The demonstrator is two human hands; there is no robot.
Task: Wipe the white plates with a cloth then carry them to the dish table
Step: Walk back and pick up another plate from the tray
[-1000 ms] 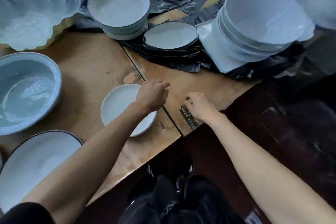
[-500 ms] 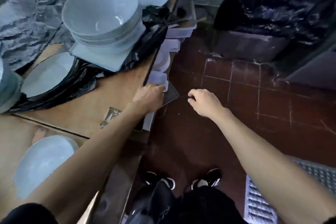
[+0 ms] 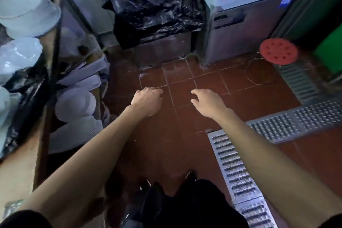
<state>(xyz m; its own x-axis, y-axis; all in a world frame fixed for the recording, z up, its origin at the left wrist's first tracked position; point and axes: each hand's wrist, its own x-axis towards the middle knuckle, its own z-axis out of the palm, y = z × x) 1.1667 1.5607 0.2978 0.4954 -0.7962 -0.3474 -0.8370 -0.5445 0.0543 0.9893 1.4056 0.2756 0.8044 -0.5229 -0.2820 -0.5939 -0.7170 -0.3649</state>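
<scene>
Looking down, I see my two shoes [image 3: 187,177] on the red tile floor [image 3: 203,87], my landmark here. Above the tiles my left hand [image 3: 147,101] hangs with its fingers curled under and nothing in it; my right hand [image 3: 208,102] hovers beside it, fingers loosely bent, also holding nothing. The two hands are apart, with bare tile between them.

To the left of the floor stands a rack [image 3: 53,65]. On its lower shelf I make out a stack of white plates [image 3: 75,103] leaning on edge above flat pale boxes; I cannot count the plates in the blur. On top of the rack, one white bowl stack [image 3: 27,13] shows at the upper left, with crumpled plastic [image 3: 18,55] just below it.

To the right of the floor run two metal drain grates: one long grate [image 3: 235,168] near my right forearm, one crossing grate [image 3: 296,124] beyond it. A single red perforated disc [image 3: 279,51] lies further right.

At the far edge of the floor a bin lined with a black bag [image 3: 157,11] stands between the rack and a steel cabinet [image 3: 238,37]. The open room for walking is the strip of tiles straight ahead.
</scene>
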